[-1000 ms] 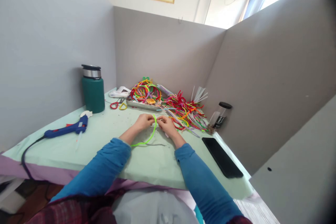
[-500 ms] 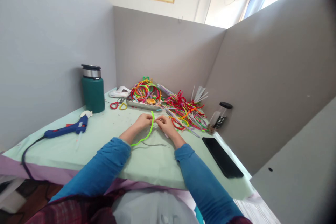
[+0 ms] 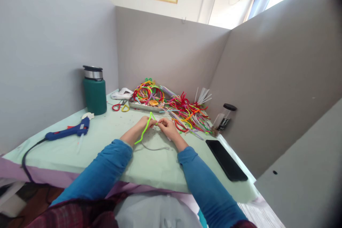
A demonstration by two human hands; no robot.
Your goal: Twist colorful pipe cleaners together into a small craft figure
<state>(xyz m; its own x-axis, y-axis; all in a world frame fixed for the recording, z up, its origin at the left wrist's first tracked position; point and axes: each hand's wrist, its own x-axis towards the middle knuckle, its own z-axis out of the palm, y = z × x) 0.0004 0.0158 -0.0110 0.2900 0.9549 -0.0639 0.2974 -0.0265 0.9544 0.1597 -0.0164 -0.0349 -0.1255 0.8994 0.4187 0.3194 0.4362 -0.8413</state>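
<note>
A bright green pipe cleaner (image 3: 144,131) runs from near my left wrist up to a bend above the fingers, then down to the fingertips. My left hand (image 3: 145,123) is closed on it in a pinch. Facing it, my right hand (image 3: 168,127) pinches at the same short end, the fingertips of both hands almost meeting. Fingers partly hide what lies between them. Below the hands a thin grey pipe cleaner (image 3: 156,148) lies on the pale green tablecloth (image 3: 157,171).
Behind the hands stand a metal tray (image 3: 145,107) of coloured loops and a heap of pipe cleaners (image 3: 191,112). To the left are a blue glue gun (image 3: 66,131), a green bottle (image 3: 95,94) and scissors (image 3: 120,107). A black phone (image 3: 226,160) and a clear, black-lidded container (image 3: 226,115) are rightward.
The green pipe cleaner has swung left and now bends sharply at its top, with its short end drawn down between my fingertips. My hands have barely shifted.
</note>
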